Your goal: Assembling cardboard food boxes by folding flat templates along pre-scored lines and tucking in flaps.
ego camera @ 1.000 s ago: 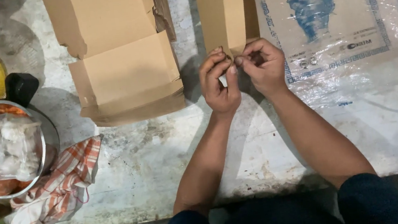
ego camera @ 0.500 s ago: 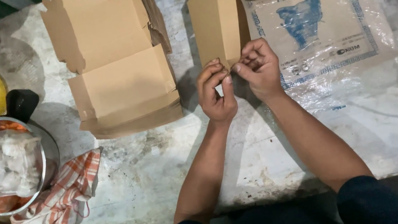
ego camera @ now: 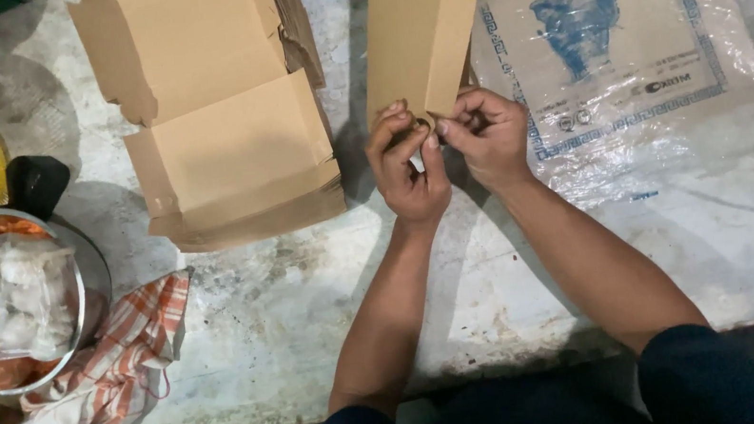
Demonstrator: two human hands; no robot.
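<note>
Upper centre of frame, our left hand [ego camera: 408, 165] and right hand [ego camera: 485, 134] pinch the flat cardboard sheet's [ego camera: 425, 29] lower corner; we judge it light, stiff, best held by edges.

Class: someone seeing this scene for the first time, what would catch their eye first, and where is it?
Both hands, left hand and right hand, pinch the lower corner of a flat cardboard piece at top centre. Left of it lies an open box; far left, a checked cloth.

The cardboard piece [ego camera: 420, 29] runs past the top edge, its lower corner hidden between both hands.
</note>
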